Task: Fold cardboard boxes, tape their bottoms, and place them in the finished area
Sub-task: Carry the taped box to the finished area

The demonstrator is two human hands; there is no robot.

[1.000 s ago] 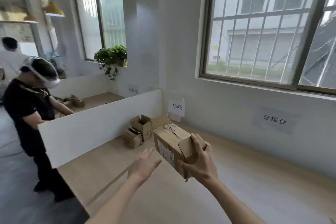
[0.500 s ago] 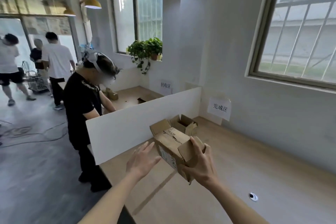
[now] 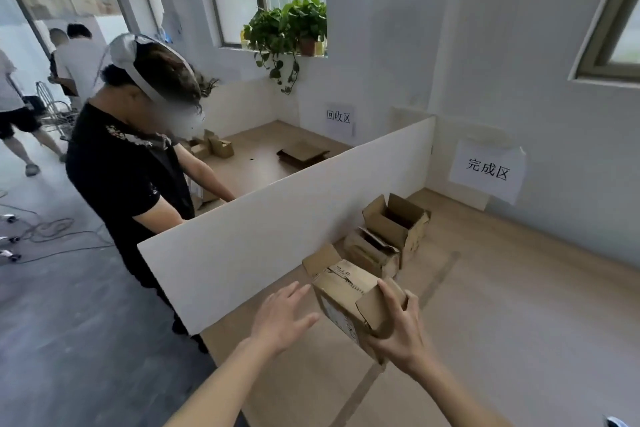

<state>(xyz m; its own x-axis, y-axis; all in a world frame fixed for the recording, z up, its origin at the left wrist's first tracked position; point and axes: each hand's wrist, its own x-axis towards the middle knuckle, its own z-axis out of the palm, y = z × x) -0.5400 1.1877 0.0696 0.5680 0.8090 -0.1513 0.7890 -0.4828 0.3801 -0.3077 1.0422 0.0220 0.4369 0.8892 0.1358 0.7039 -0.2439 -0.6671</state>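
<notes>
A: Right hand (image 3: 398, 333) grips the small brown cardboard box (image 3: 349, 295) by its near end, fingers curled round an open flap; the box is held in the air above the light wooden desk (image 3: 519, 322). Left hand (image 3: 280, 319), fingers spread and holding nothing, hovers just beside the box's left face without touching it.

B: Principal risk?

A: A one-handed hold on a loose flap. The flap may bend or the box may tilt and slip, probably if it is swung toward the finished area without the left hand's support. Whether the bottom is taped cannot be told.

B: Surroundings?

A: Two open brown cardboard boxes (image 3: 388, 236) stand touching one another near the white paper sign (image 3: 486, 170) on the wall, beyond the held box. The white partition board (image 3: 277, 229) runs along the left of the desk; behind it stands a person in a black shirt (image 3: 128, 177).

B: Obstructions?

A: The two boxes take up the corner by the partition; setting down too close may knock them. Bare desk lies to their right.
</notes>
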